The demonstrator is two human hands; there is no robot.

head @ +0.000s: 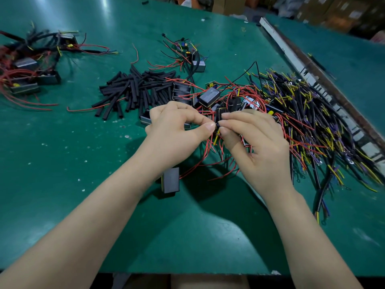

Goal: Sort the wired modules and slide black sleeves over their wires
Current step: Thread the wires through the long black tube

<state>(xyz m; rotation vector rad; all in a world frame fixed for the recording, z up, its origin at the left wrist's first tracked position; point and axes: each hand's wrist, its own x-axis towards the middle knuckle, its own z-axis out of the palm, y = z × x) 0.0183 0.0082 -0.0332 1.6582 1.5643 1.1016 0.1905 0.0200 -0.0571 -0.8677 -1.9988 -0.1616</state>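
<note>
left hand (173, 130) | right hand (258, 142) | 2 bare forearms, no sleeves, gloves or rings

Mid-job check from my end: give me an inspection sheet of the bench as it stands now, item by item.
Surface: green table, speckled with small white bits.
Job's things: pile of black sleeves in the middle; unsorted modules just right of it; a batch of modules far left; one module under the left wrist.
Clutter: a few loose parts beyond the sleeves.
Grips: left hand and right hand each pinch a small dark piece where their fingertips meet.
Cables: heap of black, yellow and purple wires on the right; red wires below the hands.
Surroundings: a second green table right; cardboard boxes behind.
</note>
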